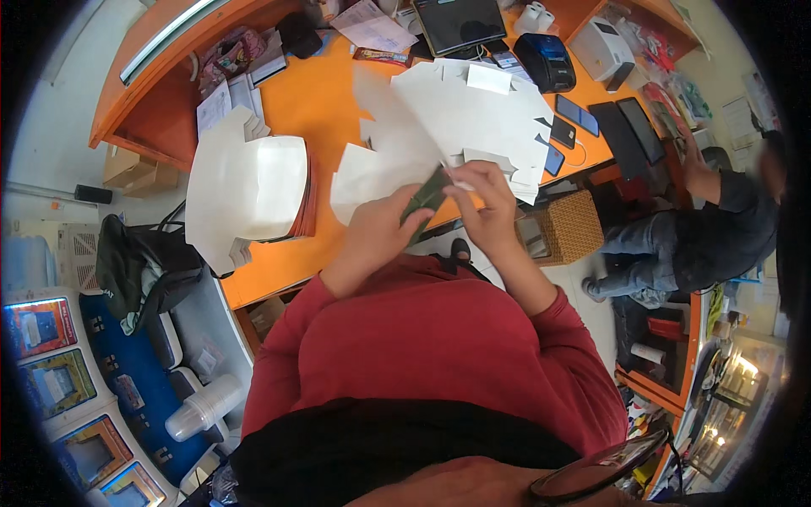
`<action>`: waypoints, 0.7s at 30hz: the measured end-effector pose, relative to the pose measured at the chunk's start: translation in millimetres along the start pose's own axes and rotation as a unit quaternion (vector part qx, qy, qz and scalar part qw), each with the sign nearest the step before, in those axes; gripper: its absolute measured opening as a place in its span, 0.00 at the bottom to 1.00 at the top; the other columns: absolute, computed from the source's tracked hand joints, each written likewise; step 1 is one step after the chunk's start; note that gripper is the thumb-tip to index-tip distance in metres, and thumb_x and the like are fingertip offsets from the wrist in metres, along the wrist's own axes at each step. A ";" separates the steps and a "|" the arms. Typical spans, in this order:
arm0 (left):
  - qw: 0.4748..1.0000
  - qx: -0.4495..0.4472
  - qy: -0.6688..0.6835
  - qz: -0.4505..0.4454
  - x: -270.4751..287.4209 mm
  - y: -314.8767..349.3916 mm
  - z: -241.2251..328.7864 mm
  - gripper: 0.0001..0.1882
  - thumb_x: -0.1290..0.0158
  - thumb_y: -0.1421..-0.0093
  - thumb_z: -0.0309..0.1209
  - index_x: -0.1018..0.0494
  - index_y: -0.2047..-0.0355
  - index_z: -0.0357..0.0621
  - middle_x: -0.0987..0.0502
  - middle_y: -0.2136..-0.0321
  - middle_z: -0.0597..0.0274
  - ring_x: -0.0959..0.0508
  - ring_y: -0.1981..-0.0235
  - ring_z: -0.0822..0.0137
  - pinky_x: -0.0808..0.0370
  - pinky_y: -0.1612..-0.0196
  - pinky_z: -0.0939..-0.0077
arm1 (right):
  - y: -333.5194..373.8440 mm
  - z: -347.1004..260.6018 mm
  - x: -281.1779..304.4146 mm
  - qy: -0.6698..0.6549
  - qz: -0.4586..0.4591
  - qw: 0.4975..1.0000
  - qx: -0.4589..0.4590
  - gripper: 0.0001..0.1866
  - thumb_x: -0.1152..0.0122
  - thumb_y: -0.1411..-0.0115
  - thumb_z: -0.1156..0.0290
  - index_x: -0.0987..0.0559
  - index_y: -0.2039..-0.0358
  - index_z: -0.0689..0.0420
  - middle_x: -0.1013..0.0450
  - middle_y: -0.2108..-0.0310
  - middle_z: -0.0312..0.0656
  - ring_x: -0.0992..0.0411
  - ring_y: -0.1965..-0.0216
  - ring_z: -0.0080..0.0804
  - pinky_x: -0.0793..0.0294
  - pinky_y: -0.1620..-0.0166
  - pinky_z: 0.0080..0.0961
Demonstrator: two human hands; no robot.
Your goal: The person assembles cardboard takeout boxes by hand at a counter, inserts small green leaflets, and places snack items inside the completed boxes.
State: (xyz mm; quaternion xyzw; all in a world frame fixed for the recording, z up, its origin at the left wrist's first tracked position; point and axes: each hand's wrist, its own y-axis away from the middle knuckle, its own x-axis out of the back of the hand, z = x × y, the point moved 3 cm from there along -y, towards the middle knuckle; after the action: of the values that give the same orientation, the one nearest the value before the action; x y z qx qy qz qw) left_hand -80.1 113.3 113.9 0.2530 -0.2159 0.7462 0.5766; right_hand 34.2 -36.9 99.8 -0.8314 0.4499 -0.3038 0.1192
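Note:
Over the near edge of the orange desk I hold a white die-cut cardboard box blank (pixel 393 160) with both hands. A dark green flap (pixel 427 196) of it is turned up towards me. My left hand (pixel 376 226) is closed on this flap, its thumb across the green face. My right hand (pixel 486 201) pinches the flap's upper end between thumb and fingers. Behind, more flat white box blanks (pixel 494 110) lie spread on the desk. To the left sits a stack of part-folded box pieces (pixel 270 182), white inside with reddish edges.
A dark monitor (pixel 460 24), a black card terminal (pixel 545 63) and phones (pixel 577 115) line the back and right of the desk (pixel 312 93). A wicker basket (pixel 579 226) stands at the right. Another person (pixel 684 228) is beyond it. A dark bag (pixel 139 270) hangs at left.

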 end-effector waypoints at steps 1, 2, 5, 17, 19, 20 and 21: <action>1.000 0.002 -0.013 0.002 -4.3 -0.8 0.0 0.24 0.45 0.40 0.43 0.32 0.46 0.49 0.21 0.68 0.49 0.22 0.65 0.48 0.28 0.64 0.55 | 9.6 11.5 -7.9 -0.053 0.069 0.994 -0.063 0.17 0.35 0.43 0.71 0.26 0.54 0.58 0.30 0.57 0.43 0.27 0.58 0.32 0.27 0.56 0.25; 1.000 0.005 -0.026 0.007 -9.6 -0.8 -1.5 0.25 0.45 0.40 0.43 0.33 0.45 0.48 0.22 0.69 0.49 0.22 0.66 0.48 0.28 0.64 0.54 | 12.7 9.1 -13.4 -0.105 0.134 0.978 -0.124 0.21 0.34 0.42 0.69 0.29 0.50 0.59 0.32 0.54 0.44 0.27 0.55 0.33 0.28 0.54 0.25; 0.996 -0.057 -0.055 -0.028 -30.8 6.2 -1.0 0.28 0.45 0.39 0.43 0.37 0.43 0.43 0.22 0.70 0.49 0.22 0.67 0.47 0.28 0.65 0.54 | 27.2 22.7 -33.7 -0.264 0.038 0.914 -0.305 0.35 0.35 0.40 0.61 0.43 0.41 0.60 0.39 0.47 0.47 0.33 0.49 0.35 0.33 0.47 0.31; 0.921 -0.095 -0.284 0.249 65.1 21.7 -41.1 0.11 0.45 0.40 0.32 0.23 0.61 0.39 0.22 0.67 0.52 0.24 0.67 0.54 0.29 0.64 0.61 | 35.5 28.4 34.2 -0.226 -0.212 0.919 -0.245 0.34 0.40 0.46 0.66 0.40 0.40 0.54 0.36 0.49 0.37 0.38 0.55 0.22 0.35 0.60 0.18; 0.964 -0.010 -0.166 0.207 55.6 36.2 -38.6 0.11 0.47 0.38 0.34 0.23 0.66 0.38 0.23 0.74 0.52 0.25 0.75 0.58 0.30 0.70 0.64 | 43.7 29.6 33.1 -0.256 -0.193 0.891 -0.323 0.33 0.41 0.46 0.65 0.40 0.40 0.55 0.36 0.50 0.37 0.38 0.56 0.22 0.34 0.62 0.18; 0.977 0.050 -0.061 0.197 48.5 44.0 -27.8 0.12 0.48 0.37 0.34 0.23 0.67 0.36 0.24 0.77 0.52 0.27 0.78 0.60 0.31 0.72 0.66 | 46.6 30.0 32.6 -0.266 -0.190 0.882 -0.339 0.33 0.41 0.46 0.65 0.40 0.40 0.55 0.36 0.50 0.37 0.38 0.56 0.22 0.34 0.63 0.18; 0.976 0.108 0.046 0.186 42.9 51.7 -23.5 0.13 0.49 0.35 0.34 0.23 0.68 0.35 0.25 0.81 0.53 0.28 0.81 0.62 0.32 0.74 0.68 | 49.8 30.4 32.0 -0.275 -0.187 0.873 -0.356 0.34 0.41 0.46 0.64 0.40 0.40 0.55 0.36 0.51 0.38 0.37 0.57 0.22 0.34 0.63 0.18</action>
State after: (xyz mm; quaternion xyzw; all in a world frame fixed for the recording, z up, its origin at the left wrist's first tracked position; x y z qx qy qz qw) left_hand -142.1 147.4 120.9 0.2349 -0.1504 0.8701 0.4064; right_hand 32.3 -93.7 65.1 -0.9361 0.3129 0.1015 -0.1247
